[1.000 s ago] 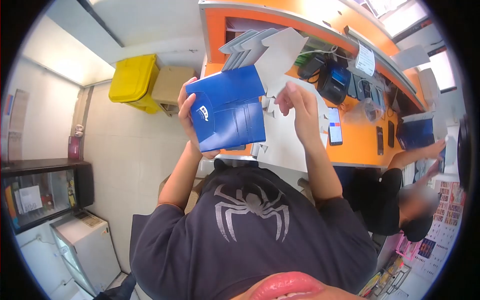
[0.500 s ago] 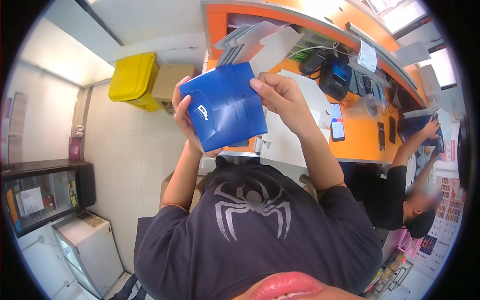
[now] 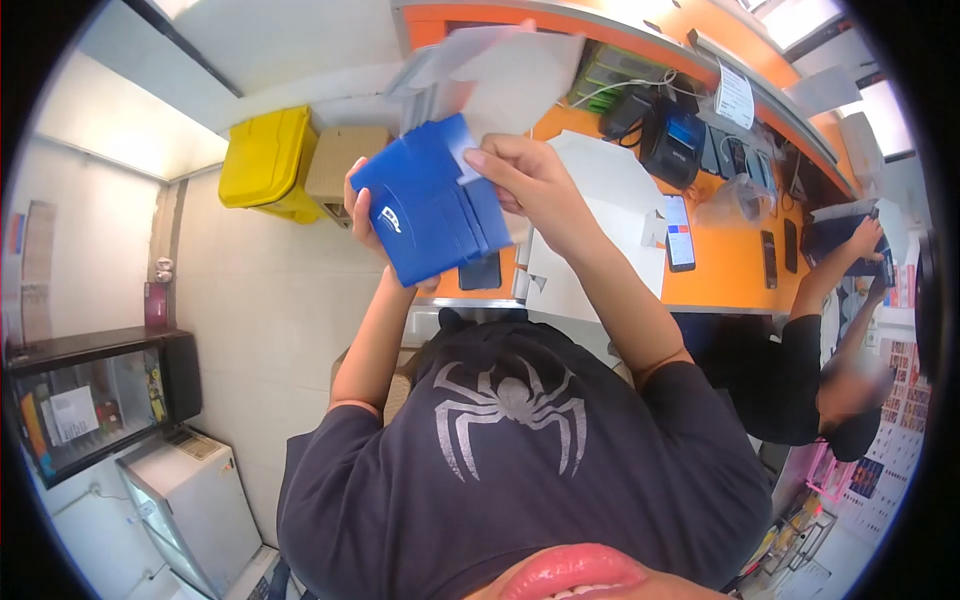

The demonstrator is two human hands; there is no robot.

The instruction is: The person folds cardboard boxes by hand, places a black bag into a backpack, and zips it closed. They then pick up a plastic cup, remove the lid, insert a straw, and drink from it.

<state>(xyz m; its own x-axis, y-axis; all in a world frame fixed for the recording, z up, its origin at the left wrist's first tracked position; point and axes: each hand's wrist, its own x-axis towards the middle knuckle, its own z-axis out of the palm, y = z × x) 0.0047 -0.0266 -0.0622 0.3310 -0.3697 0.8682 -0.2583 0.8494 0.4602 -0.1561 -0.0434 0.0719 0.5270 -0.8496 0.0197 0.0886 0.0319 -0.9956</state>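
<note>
Above the near edge of the orange table I hold a stack of blue folding cardboard boxes (image 3: 425,215), with a small white logo on the face. My left hand (image 3: 364,210) is wrapped around the left side, its fingertips over the edge and the thumb hidden below. The thumb and fingers of my right hand (image 3: 525,185) pinch the right side, beside a pale strip of board. Large white flaps (image 3: 510,75) stick out beyond the stack, smeared by motion. Just right of the boxes, a flat white cardboard sheet (image 3: 600,220) lies on the table.
A dark phone (image 3: 480,272) lies at the near edge of the orange table (image 3: 710,285). A lit phone (image 3: 679,235) and a black printer (image 3: 672,148) sit further right. A co-worker (image 3: 770,385) handles a blue box at far right. A yellow bin (image 3: 265,160) stands on the floor left.
The blue boxes have moved left and tilted, and their white flaps have swung left. My right hand has shifted left with them. More of the dark phone and white sheet shows.
</note>
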